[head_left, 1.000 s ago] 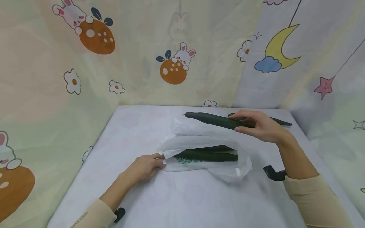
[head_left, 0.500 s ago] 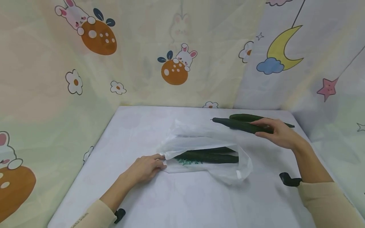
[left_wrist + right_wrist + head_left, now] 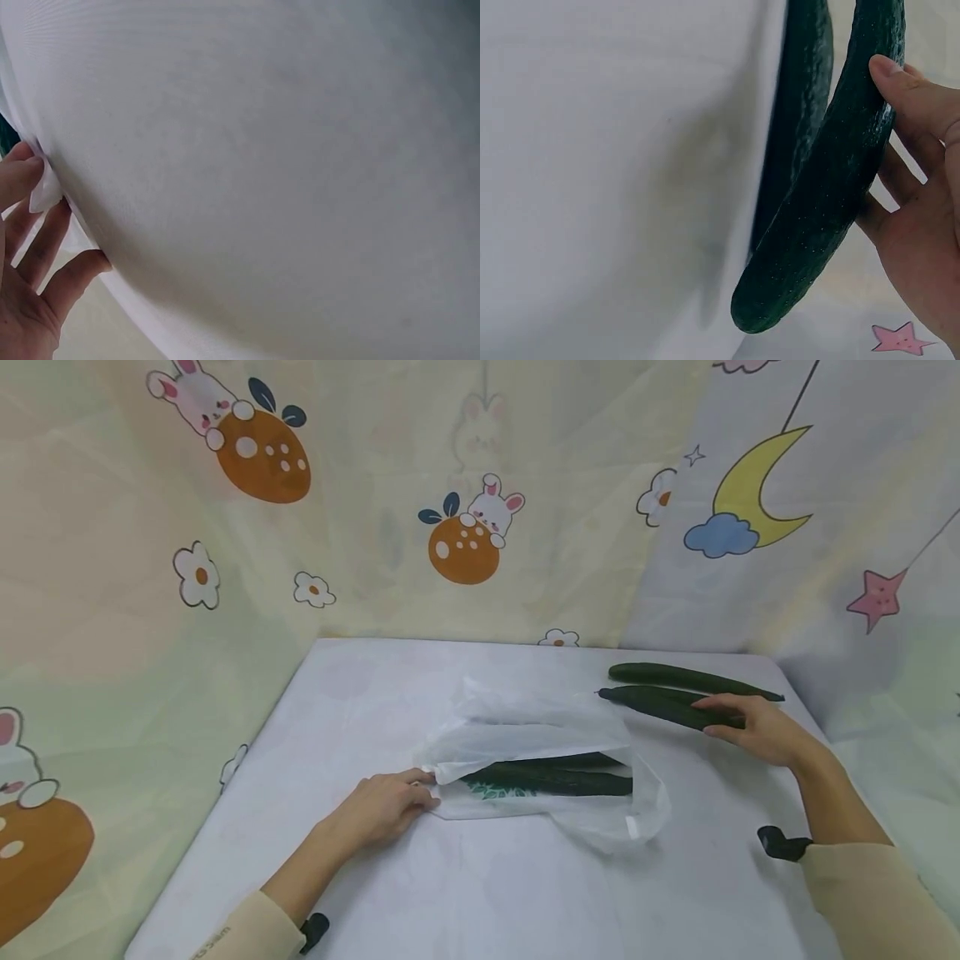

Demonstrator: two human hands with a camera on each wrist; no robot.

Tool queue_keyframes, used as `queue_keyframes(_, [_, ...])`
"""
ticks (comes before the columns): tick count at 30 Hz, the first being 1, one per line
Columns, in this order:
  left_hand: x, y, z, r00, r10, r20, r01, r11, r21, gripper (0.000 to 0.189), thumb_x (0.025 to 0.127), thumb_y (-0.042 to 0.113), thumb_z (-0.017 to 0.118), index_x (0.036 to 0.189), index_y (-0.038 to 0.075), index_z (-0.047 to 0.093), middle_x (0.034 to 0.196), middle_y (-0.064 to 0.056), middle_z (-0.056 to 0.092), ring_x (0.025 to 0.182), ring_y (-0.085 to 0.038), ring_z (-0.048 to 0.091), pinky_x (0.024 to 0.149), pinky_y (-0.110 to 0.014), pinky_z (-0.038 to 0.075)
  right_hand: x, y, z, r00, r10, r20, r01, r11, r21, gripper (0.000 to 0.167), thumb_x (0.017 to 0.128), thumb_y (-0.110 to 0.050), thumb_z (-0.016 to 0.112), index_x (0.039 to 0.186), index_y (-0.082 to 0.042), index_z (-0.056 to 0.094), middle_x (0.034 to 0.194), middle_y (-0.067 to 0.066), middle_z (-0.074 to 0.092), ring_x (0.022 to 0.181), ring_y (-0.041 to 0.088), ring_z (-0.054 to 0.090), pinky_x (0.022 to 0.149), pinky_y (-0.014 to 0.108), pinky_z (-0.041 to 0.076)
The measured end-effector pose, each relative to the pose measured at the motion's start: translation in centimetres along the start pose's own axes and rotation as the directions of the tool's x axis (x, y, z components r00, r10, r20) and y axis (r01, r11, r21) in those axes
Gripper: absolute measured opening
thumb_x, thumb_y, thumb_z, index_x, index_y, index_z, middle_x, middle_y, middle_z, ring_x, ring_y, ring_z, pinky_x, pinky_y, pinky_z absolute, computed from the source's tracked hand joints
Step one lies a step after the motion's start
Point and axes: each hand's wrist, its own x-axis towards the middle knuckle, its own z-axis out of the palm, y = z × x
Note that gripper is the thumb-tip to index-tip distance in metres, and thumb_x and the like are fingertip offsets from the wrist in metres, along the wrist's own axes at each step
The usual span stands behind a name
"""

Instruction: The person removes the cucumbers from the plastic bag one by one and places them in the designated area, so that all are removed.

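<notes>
My right hand [image 3: 765, 731] grips a dark green cucumber [image 3: 660, 703] low over the table's right side. In the right wrist view the thumb and fingers hold this cucumber [image 3: 817, 202] partway along its length. Just behind it another cucumber [image 3: 693, 678] lies on the table. A white plastic bag [image 3: 525, 739] with green print lies mid-table, its mouth spread wide. Inside show two cucumbers [image 3: 555, 778], partly covered by the plastic. At the bag's left end my left hand [image 3: 386, 806] pinches its edge; in the left wrist view a fold of plastic [image 3: 46, 191] sits by the fingertips.
All this stands on a white-covered table [image 3: 480, 893]. A cloth backdrop [image 3: 360, 485] with rabbits, flowers and a moon hangs behind and at both sides, close to the table's far and right edges.
My right hand has carried its cucumber rightward and down, from above the bag's far side to beside the cucumber on the table. The left hand stays at the bag's edge.
</notes>
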Motion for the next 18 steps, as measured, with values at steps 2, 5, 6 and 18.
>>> queue_keyframes(2, [0.0,0.0,0.0,1.0,0.002,-0.004,-0.002,1.0,0.006,0.02,0.095,0.02,0.074,0.109,0.032,0.08,0.132,0.007,0.066,0.101,-0.025,0.072,0.073,-0.046,0.058,0.1,0.6,0.2,1.0,0.002,0.001,-0.002,1.0,0.004,0.045,0.098,-0.017,0.071,0.14,-0.007,0.059,0.145,0.032,0.051,0.134,0.055,0.043,0.099,0.075,0.038])
queue_keyframes(5, [0.1,0.0,-0.1,1.0,-0.001,-0.017,0.001,1.0,0.014,0.02,0.095,0.019,0.074,0.108,0.032,0.08,0.131,0.009,0.066,0.101,-0.024,0.073,0.072,-0.045,0.058,0.5,1.6,0.6,1.0,-0.013,-0.011,0.013,1.0,-0.011,0.044,0.097,-0.015,0.072,0.139,-0.006,0.06,0.144,0.033,0.052,0.134,0.056,0.043,0.101,0.074,0.036])
queue_keyframes(6, [0.1,0.0,-0.1,1.0,-0.002,-0.02,0.002,1.0,0.013,0.02,0.095,0.019,0.074,0.108,0.032,0.08,0.132,0.009,0.066,0.101,-0.025,0.073,0.072,-0.046,0.058,0.6,2.0,0.7,1.0,-0.02,-0.018,0.02,1.0,-0.022,0.044,0.097,-0.014,0.072,0.138,-0.006,0.06,0.143,0.033,0.052,0.133,0.056,0.044,0.101,0.074,0.036])
queue_keyframes(18, [0.2,0.1,-0.2,1.0,-0.019,-0.006,0.019,1.0,-0.005,0.021,0.095,0.018,0.073,0.109,0.032,0.08,0.131,0.009,0.067,0.104,-0.026,0.072,0.072,-0.048,0.057,1.5,3.5,1.5,0.999,-0.02,-0.029,0.017,0.995,-0.095,0.044,0.096,-0.006,0.069,0.138,-0.001,0.058,0.144,0.036,0.049,0.134,0.059,0.04,0.105,0.071,0.033])
